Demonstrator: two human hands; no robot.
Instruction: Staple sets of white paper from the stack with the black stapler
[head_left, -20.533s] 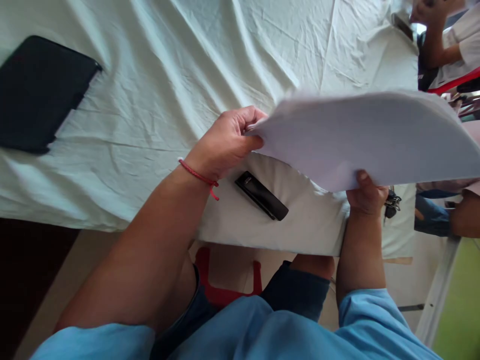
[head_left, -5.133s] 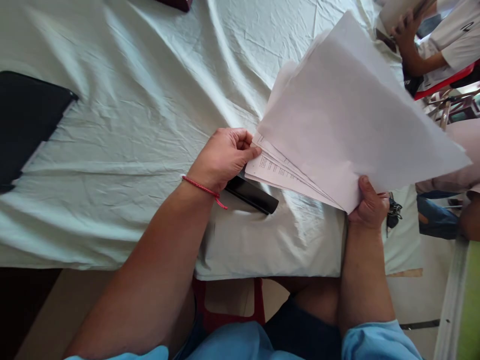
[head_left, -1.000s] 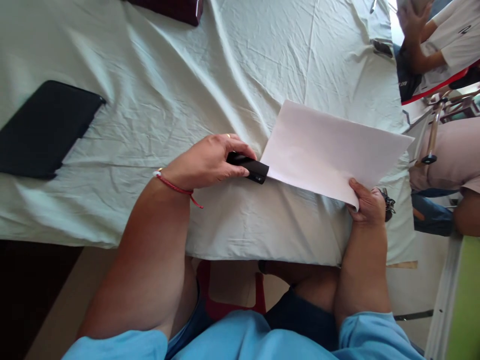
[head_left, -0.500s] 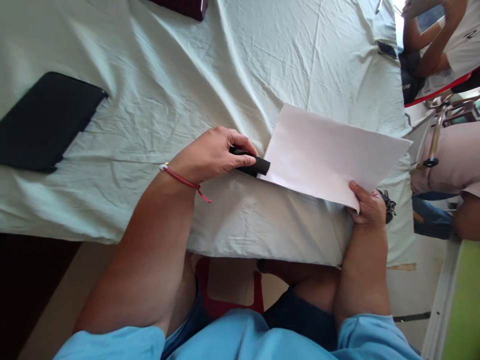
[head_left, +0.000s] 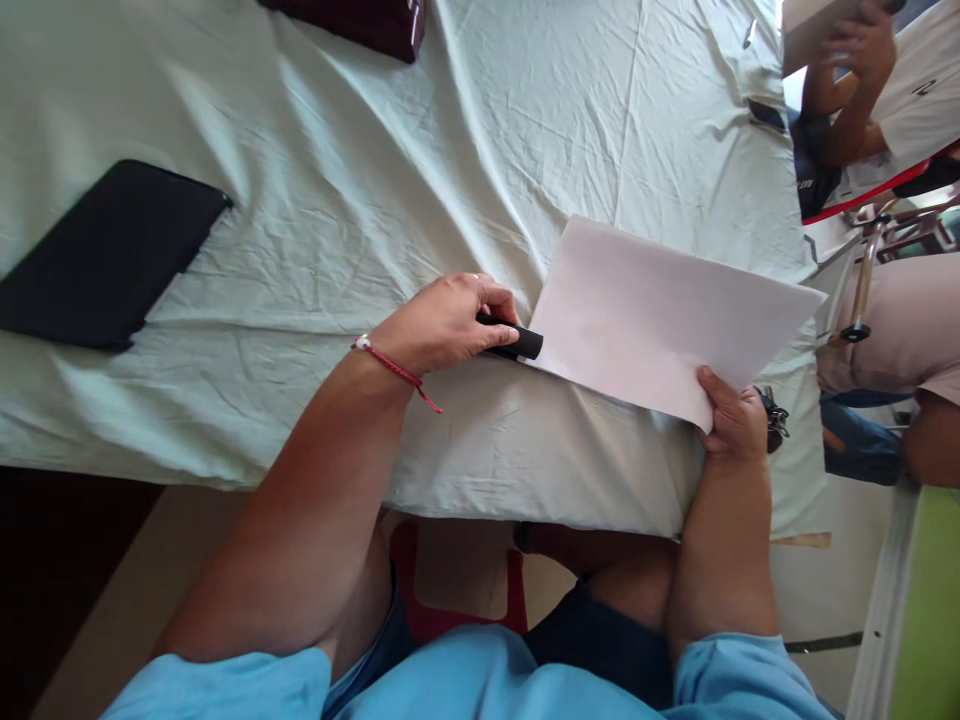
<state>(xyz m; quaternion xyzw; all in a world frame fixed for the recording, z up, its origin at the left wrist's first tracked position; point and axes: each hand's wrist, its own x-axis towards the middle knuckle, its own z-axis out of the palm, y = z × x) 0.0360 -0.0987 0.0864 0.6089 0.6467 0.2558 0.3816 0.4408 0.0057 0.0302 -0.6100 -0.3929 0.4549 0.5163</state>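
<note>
My left hand (head_left: 461, 318) is closed round a black stapler (head_left: 523, 343), fingers on top and thumb along its near side. The stapler's front end sits over the near left corner of a stack of white paper sheets (head_left: 660, 310). My right hand (head_left: 735, 415) pinches the near right corner of the sheets, thumb on top and fingers hidden beneath. That corner bends slightly. The sheets lie over the pale green cloth. Just beyond my right hand is a small bunch of keys (head_left: 774, 418), partly covered by the hand.
A black flat case (head_left: 112, 255) lies on the cloth-covered table (head_left: 315, 250) at the left. A dark red box-like object (head_left: 360, 22) is at the far edge of view. Another person (head_left: 892, 110) sits at the far right, and a dark phone-like object (head_left: 766, 115) lies at that table edge.
My left hand has shifted slightly right and nearer along the stapler, whose tip stays at the paper's corner. My right hand keeps its pinch. The other person's hands have moved.
</note>
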